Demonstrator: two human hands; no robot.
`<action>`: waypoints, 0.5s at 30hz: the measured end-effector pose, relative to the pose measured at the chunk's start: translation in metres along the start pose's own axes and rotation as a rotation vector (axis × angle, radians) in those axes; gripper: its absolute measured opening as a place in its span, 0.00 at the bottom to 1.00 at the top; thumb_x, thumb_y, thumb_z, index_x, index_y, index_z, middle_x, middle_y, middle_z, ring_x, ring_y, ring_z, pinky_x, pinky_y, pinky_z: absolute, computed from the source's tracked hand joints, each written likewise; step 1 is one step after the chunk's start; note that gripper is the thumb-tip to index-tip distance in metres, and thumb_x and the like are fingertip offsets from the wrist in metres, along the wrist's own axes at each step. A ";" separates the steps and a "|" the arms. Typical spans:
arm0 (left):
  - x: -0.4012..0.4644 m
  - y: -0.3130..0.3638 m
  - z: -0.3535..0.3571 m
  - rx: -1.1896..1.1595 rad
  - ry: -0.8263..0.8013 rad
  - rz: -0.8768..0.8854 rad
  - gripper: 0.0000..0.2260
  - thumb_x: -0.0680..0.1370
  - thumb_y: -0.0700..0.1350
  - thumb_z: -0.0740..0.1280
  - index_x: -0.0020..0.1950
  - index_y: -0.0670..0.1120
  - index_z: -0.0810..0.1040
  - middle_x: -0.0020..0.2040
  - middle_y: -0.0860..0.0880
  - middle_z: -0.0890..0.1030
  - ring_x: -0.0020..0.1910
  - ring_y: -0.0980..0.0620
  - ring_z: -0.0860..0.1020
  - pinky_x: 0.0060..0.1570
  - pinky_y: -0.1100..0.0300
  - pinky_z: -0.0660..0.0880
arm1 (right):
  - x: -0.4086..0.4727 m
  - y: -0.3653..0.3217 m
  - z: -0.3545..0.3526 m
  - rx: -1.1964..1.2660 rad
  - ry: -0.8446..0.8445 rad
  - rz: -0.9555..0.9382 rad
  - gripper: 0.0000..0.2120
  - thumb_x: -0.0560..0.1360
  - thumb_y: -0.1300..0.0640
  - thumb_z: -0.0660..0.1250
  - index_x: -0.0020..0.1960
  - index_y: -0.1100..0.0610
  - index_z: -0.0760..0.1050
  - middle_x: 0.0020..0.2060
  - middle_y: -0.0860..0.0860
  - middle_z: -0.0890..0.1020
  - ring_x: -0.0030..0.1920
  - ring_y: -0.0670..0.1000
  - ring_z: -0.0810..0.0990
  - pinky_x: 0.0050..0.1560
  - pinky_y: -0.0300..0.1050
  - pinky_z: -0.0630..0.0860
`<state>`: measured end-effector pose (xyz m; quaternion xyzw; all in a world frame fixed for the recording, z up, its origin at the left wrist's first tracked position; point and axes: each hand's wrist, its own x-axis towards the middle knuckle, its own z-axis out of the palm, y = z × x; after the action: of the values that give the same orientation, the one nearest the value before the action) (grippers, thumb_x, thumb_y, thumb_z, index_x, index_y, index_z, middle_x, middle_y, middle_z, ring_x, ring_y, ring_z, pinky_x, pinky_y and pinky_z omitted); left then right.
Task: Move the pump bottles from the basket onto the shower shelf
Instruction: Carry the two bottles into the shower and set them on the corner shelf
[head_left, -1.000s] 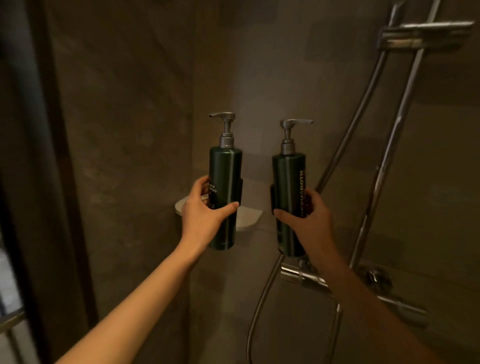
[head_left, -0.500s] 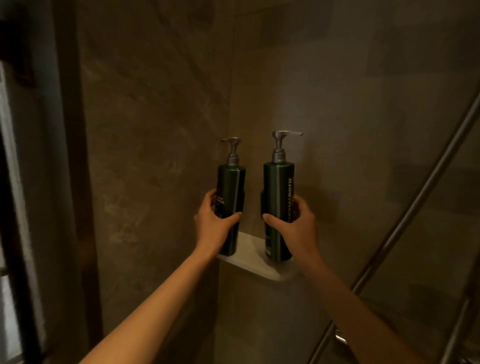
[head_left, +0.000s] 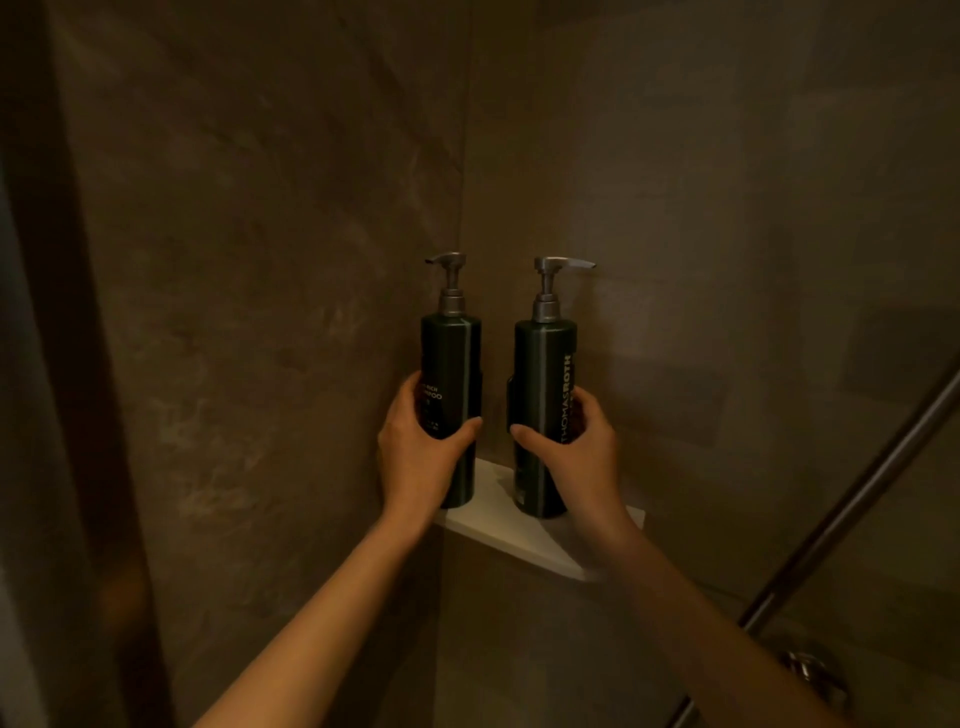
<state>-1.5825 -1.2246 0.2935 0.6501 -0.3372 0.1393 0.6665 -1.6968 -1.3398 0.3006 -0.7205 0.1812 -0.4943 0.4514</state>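
Note:
Two dark green pump bottles with silver pumps stand upright on the white corner shower shelf (head_left: 498, 535). My left hand (head_left: 415, 452) is wrapped around the lower half of the left bottle (head_left: 451, 353). My right hand (head_left: 576, 447) grips the right bottle (head_left: 543, 374), whose white lettering runs up its side. Both bottle bases rest on the shelf, a small gap between them. The basket is out of view.
Brown tiled walls meet in the corner behind the shelf. A metal shower rail (head_left: 852, 499) slants up at the right, with a chrome fitting (head_left: 810, 670) low at the right. A dark door frame (head_left: 62, 415) runs down the left side.
Both hands carried the bottles from in front of the shower fittings to the corner and lowered them onto the white shelf. The view turned left toward the corner.

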 end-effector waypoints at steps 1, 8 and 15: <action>-0.001 0.000 -0.001 0.004 0.003 0.001 0.34 0.67 0.47 0.76 0.71 0.52 0.66 0.64 0.52 0.75 0.62 0.56 0.73 0.60 0.58 0.71 | -0.001 0.000 0.001 -0.001 0.010 0.006 0.36 0.65 0.56 0.77 0.68 0.50 0.66 0.49 0.36 0.75 0.47 0.33 0.75 0.47 0.32 0.74; -0.009 -0.001 -0.002 0.052 -0.015 0.020 0.38 0.68 0.45 0.76 0.75 0.52 0.62 0.69 0.51 0.71 0.65 0.58 0.68 0.61 0.61 0.66 | -0.005 0.001 -0.002 -0.191 0.060 -0.066 0.38 0.64 0.50 0.78 0.69 0.53 0.67 0.60 0.49 0.75 0.57 0.48 0.76 0.56 0.46 0.76; -0.012 0.004 -0.004 0.089 -0.027 0.018 0.38 0.68 0.47 0.76 0.75 0.52 0.61 0.68 0.52 0.71 0.62 0.62 0.66 0.59 0.63 0.65 | -0.002 -0.002 0.010 -0.247 0.067 -0.078 0.37 0.65 0.51 0.77 0.69 0.54 0.67 0.60 0.51 0.76 0.55 0.46 0.75 0.51 0.39 0.72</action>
<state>-1.5926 -1.2170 0.2895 0.6778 -0.3456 0.1515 0.6311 -1.6891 -1.3330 0.3002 -0.7601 0.2276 -0.5093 0.3332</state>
